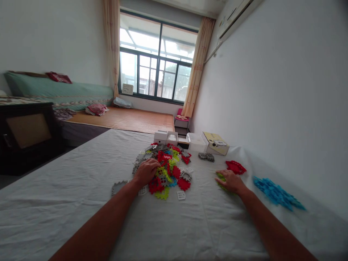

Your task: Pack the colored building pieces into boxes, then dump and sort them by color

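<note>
My left hand [147, 171] is over a mixed pile of notched plastic building pieces, in red, grey, yellow-green, blue and white. Its fingers curl down onto a yellow-green building piece [161, 171] with toothed edges; the fingertips are partly hidden. To the right, my right hand [230, 180] rests over a small group of yellow-green pieces [221, 178], thumb and fingers apart. Just behind that hand lies a group of red pieces [236, 167]. Blue pieces [277, 193] form a long heap further right. A grey stack [206, 157] sits between pile and boxes.
White cloth [81, 195] covers the table. Along its far edge stand small white boxes [160, 137], a clear plastic tub [196, 142] and a yellow printed box [216, 143]. A wall [293, 108] borders the right side. Beyond are a bed [130, 119] and a dark cabinet [27, 134].
</note>
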`<state>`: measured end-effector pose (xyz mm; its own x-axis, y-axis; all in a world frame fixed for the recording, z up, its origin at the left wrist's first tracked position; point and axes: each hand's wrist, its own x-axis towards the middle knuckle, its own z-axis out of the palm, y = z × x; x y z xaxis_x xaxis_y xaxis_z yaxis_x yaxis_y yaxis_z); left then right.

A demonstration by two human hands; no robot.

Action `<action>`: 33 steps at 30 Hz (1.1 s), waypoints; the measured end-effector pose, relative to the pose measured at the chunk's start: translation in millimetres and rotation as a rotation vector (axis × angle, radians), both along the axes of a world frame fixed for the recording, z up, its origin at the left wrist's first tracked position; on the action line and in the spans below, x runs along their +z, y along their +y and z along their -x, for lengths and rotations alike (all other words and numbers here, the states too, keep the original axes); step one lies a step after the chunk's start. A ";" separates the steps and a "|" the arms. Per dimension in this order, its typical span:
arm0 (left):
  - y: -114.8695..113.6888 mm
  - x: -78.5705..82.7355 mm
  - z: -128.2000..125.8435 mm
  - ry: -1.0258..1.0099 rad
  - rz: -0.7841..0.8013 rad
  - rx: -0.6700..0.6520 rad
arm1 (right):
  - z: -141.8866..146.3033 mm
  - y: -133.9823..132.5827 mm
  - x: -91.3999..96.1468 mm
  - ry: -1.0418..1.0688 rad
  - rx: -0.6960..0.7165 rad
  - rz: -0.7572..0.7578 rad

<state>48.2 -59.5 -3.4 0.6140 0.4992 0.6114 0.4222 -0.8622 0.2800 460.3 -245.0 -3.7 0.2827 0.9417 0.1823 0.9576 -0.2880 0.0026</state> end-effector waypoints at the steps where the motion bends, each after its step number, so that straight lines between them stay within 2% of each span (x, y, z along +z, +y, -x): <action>1: 0.3 -0.1 -0.4 -0.001 -0.002 -0.004 | -3.1 -6.6 -0.6 0.004 0.012 0.011; 7: 0.5 -1.2 -4.0 0.019 -0.012 -0.058 | -28.4 -44.0 -5.7 0.025 0.017 0.052; 10: -1.6 -0.8 -4.5 0.018 -0.008 -0.055 | -27.0 -46.1 -0.9 -0.006 -0.009 0.010; 13: -4.7 0.3 -4.3 0.020 -0.001 -0.046 | 3.4 -28.1 14.3 -0.009 0.038 -0.132; 15: -6.4 1.0 -4.4 0.025 0.007 -0.044 | 38.6 -8.2 27.0 0.073 0.204 -0.181; 18: -8.1 1.9 -4.3 0.026 0.018 -0.035 | 94.3 24.7 39.5 0.212 0.478 -0.122; 19: -8.5 2.2 -4.1 0.026 0.021 -0.032 | 109.0 35.0 40.4 0.235 0.512 -0.093; 21: -8.9 2.8 -3.5 0.028 0.024 -0.031 | 129.1 52.6 37.1 0.253 0.491 -0.054; 24: -9.3 3.9 -2.6 0.033 0.024 -0.035 | 137.7 67.0 24.5 0.273 0.427 -0.033; 27: -10.0 4.5 -2.6 0.040 0.022 -0.045 | 134.8 66.3 13.7 0.371 0.495 -0.058; 30: -11.3 4.8 -4.1 0.048 0.027 -0.058 | 133.4 58.5 11.8 0.474 0.569 -0.101; 33: -12.7 5.2 -6.2 0.060 0.031 -0.058 | 136.5 51.7 15.0 0.517 0.600 -0.081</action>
